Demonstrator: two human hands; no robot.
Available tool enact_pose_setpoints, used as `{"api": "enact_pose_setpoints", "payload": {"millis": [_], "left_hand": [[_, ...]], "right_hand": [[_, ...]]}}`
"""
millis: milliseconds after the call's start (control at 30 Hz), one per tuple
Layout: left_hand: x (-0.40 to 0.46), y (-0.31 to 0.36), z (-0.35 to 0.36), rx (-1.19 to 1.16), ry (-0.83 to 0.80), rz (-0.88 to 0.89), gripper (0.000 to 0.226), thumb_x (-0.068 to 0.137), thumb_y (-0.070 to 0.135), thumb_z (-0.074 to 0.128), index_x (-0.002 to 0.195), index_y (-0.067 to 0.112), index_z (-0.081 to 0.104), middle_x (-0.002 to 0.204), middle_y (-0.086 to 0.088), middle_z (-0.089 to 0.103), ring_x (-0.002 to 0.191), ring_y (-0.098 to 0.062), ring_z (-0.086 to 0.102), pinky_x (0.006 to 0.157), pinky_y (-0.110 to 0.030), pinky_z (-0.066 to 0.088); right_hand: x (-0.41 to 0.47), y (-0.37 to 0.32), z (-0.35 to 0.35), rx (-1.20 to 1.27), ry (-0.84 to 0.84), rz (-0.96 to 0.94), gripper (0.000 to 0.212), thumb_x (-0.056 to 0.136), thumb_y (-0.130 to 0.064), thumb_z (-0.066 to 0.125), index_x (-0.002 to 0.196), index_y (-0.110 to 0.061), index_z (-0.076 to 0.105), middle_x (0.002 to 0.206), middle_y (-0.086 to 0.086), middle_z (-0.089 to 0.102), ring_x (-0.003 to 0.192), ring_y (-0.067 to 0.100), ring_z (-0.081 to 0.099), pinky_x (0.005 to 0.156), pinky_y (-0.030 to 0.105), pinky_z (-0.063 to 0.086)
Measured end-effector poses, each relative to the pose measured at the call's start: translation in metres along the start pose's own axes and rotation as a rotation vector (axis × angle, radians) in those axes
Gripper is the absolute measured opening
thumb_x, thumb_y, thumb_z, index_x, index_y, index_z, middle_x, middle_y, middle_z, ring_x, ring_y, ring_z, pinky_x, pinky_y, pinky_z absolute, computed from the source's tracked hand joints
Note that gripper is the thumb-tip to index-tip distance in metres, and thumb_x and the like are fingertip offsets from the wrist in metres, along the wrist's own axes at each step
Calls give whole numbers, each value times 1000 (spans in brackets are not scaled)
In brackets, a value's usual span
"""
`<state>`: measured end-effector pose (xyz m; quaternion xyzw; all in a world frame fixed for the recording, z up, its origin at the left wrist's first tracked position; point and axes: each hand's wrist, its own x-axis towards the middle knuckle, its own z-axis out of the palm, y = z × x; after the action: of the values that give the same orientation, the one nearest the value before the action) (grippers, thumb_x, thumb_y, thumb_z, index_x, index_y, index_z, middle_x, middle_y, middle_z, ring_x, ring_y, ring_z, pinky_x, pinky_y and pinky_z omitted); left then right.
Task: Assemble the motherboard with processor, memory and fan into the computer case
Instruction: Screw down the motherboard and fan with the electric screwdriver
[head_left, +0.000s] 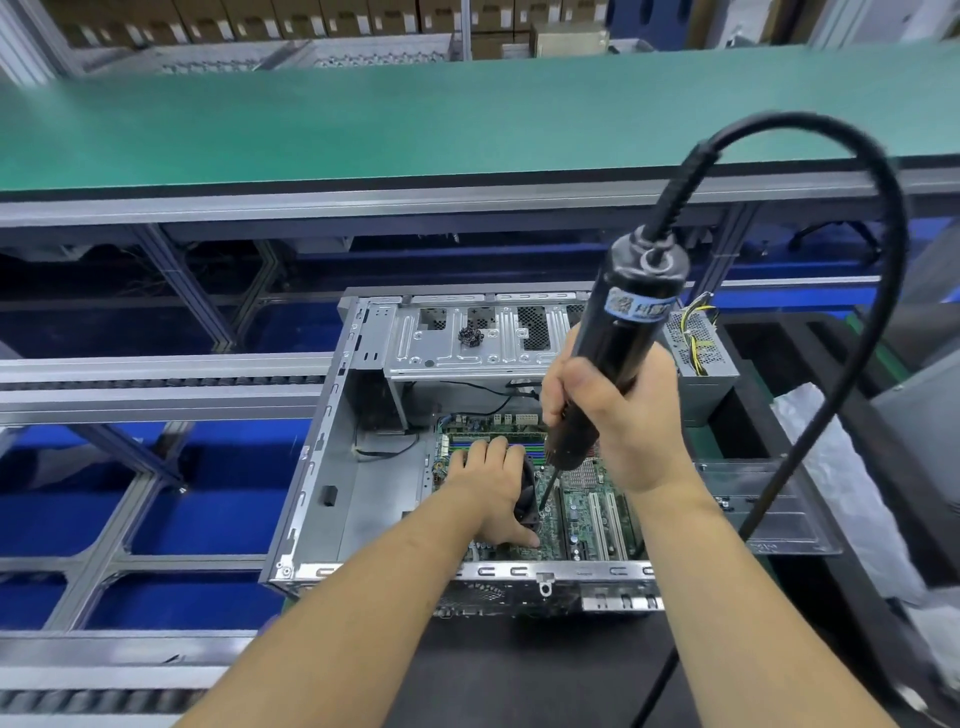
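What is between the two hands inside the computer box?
In the head view, the screwdriver's thin bit comes down between the left hand, resting on the fan, and the right hand, meeting the motherboard.

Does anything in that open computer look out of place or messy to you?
One thing: a small dark clump, perhaps loose screws, sits on the metal drive bay at the case's far end. Otherwise it looks orderly: the left hand rests on the fan while the right hand grips the electric screwdriver.
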<state>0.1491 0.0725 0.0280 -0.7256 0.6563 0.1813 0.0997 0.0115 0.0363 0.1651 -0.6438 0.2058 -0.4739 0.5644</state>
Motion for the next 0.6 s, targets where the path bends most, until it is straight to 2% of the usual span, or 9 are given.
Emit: {"api": "enact_pose_setpoints", "payload": {"millis": [100, 167, 267, 433, 500, 533, 600], "left_hand": [[-1, 0, 0, 0, 15, 7, 114, 69, 74, 70, 149, 13, 16, 151, -8, 22, 139, -34, 22, 116, -55, 20], [-2, 0, 1, -13, 34, 10, 113, 68, 73, 71, 149, 13, 18, 150, -8, 25, 138, -33, 23, 115, -54, 20], [-1, -1, 3, -25, 78, 12, 111, 66, 73, 71, 147, 14, 23, 146, -7, 31, 136, -31, 28, 114, -51, 22], [0, -10, -2, -81, 68, 42, 124, 52, 92, 57, 150, 21, 27, 149, -3, 38, 139, -28, 30, 118, -56, 8], [-3, -22, -11, -152, 73, 35, 108, 60, 92, 44, 144, 25, 41, 145, -2, 45, 136, -26, 35, 117, -55, 13], [-4, -30, -16, -200, 87, 21, 88, 70, 84, 41, 136, 26, 51, 139, -1, 51, 132, -26, 40, 114, -52, 21], [-7, -51, -24, -321, 112, -23, 49, 88, 53, 42, 123, 25, 63, 130, -1, 59, 125, -27, 49, 107, -45, 35]], "right_hand": [[8, -5, 0, -44, 110, -44, 47, 75, -43, 67, 71, 2, 55, 57, 14, 58, 51, 27, 55, 56, 37, 48], [13, -5, 2, -97, 174, -69, 58, 74, -47, 68, 73, 10, 54, 63, 25, 58, 56, 36, 55, 57, 45, 49], [18, -2, 5, -122, 229, -69, 67, 73, -50, 69, 79, 15, 54, 68, 28, 58, 62, 41, 55, 63, 53, 50], [18, -3, 7, -12, 288, -97, 63, 77, -47, 69, 86, 14, 55, 67, 17, 59, 54, 20, 58, 59, 34, 50], [19, -6, 10, 14, 292, -116, 58, 78, -45, 69, 86, 10, 55, 66, 17, 59, 52, 19, 58, 57, 31, 50], [20, -7, 13, 19, 294, -120, 56, 78, -45, 69, 86, 8, 55, 66, 16, 58, 52, 19, 58, 56, 31, 50], [20, -6, 19, 20, 296, -113, 51, 77, -45, 69, 84, 4, 55, 62, 15, 58, 50, 19, 57, 55, 31, 50]]}}
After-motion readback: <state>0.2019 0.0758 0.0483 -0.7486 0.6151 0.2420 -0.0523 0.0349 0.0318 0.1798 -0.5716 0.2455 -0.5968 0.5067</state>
